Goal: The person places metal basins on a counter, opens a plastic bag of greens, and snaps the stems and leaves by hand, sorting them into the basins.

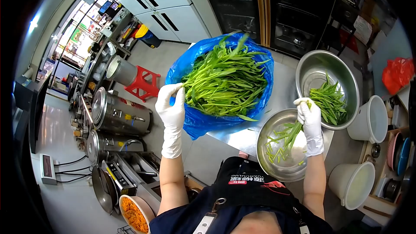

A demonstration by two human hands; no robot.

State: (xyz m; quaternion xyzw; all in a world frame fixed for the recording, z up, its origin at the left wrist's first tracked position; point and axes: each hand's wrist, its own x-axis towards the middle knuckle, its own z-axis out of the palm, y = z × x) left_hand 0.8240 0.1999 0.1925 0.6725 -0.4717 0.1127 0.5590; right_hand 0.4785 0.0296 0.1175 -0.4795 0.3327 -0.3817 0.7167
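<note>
A blue plastic bag stands opened wide on the metal table, heaped with long-leaved greens that look like water spinach. At the bag's left edge my left hand, in a white glove, pinches stem ends of the greens. My right hand, gloved too, is closed around a small bunch of water spinach whose stems point down over the lower steel bowl. Short cut stem pieces lie in that bowl. Just beyond the right hand, a deeper steel basin holds more leafy greens.
The metal table carries the bag and bowls. White buckets stand at the right. On the left are a red stool, large steel pots, a scale and a tub of orange shreds. Fridges line the back.
</note>
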